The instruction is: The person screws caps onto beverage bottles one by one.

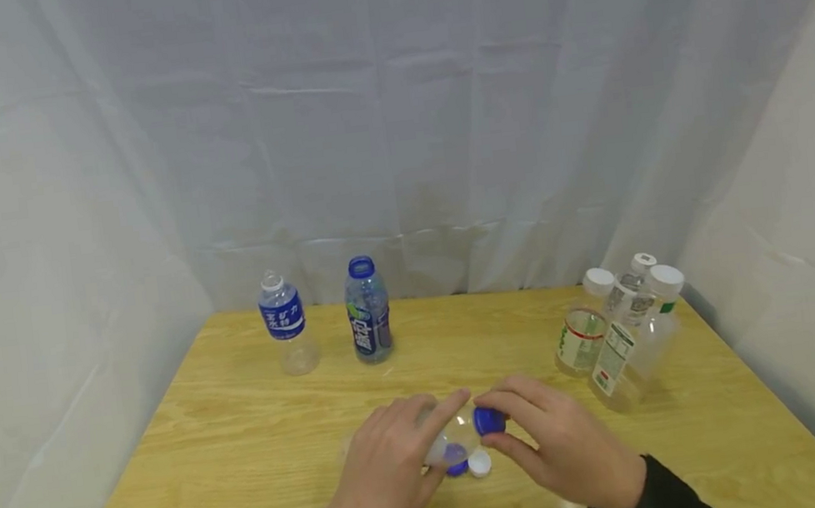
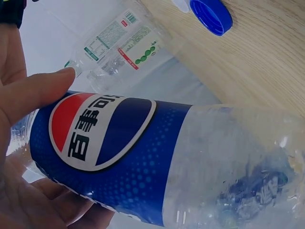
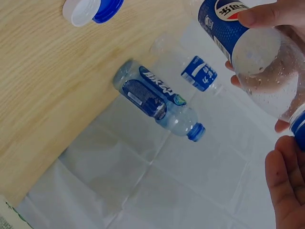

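Above the wooden table [image 1: 199, 479], the head view shows the left hand [image 1: 392, 464] gripping a Pepsi bottle [image 1: 462, 435] and the right hand [image 1: 565, 445] pinching its blue cap [image 1: 490, 420], near a loose white cap [image 1: 480, 464]. Left wrist view: thumb and fingers curl round the blue label [image 2: 147, 162]. Right wrist view: fingertips [image 3: 288, 147] touch the cap at the bottle's neck.

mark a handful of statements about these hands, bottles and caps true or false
1. The left hand grips a clear bottle. True.
2. The right hand pinches a white cap. False: it pinches a blue cap.
3. The three bottles at the right have blue caps. False: they have white caps.
4. A loose blue cap and a loose white cap lie on the table. True.
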The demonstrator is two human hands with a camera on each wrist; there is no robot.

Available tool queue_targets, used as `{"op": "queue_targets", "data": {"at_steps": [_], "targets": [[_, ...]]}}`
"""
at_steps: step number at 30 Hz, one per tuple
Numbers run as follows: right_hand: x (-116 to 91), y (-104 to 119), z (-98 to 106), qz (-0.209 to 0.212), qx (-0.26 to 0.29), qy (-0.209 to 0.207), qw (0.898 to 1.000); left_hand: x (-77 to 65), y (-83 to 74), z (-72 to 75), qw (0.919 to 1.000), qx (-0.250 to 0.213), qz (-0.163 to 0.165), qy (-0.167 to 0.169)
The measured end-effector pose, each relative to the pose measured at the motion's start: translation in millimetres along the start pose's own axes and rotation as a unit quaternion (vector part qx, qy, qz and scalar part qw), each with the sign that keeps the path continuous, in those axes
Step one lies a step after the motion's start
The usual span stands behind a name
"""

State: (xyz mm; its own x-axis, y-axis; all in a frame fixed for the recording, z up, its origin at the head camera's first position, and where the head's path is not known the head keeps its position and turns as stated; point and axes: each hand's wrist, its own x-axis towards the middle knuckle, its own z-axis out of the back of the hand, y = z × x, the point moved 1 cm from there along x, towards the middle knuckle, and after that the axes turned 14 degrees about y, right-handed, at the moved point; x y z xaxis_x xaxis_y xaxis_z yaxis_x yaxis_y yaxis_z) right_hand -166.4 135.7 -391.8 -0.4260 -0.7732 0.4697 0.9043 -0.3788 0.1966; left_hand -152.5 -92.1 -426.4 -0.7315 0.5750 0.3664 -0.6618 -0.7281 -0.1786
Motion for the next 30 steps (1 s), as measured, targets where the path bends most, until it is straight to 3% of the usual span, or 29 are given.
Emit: {"op": "queue_targets", "data": {"at_steps": [10,20,30], "targets": [[1.2,7.5,-3.5,-0.054,-0.006,-0.028,0.998,4.6,-2.5,2.7,0.9999,0.007,0.013,0.001],[10.4,6.3,1.0,-0.082,0.046,-0.035,0.995,6.8,-1.7,2.7,0.9992,0.001,0.038,0.012],[19.8,-1.5,21.2,-0.054,0.02,-0.104,0.993,4.4,5.7,9.2,0.9983,-0.001,0.053,-0.025]]}}
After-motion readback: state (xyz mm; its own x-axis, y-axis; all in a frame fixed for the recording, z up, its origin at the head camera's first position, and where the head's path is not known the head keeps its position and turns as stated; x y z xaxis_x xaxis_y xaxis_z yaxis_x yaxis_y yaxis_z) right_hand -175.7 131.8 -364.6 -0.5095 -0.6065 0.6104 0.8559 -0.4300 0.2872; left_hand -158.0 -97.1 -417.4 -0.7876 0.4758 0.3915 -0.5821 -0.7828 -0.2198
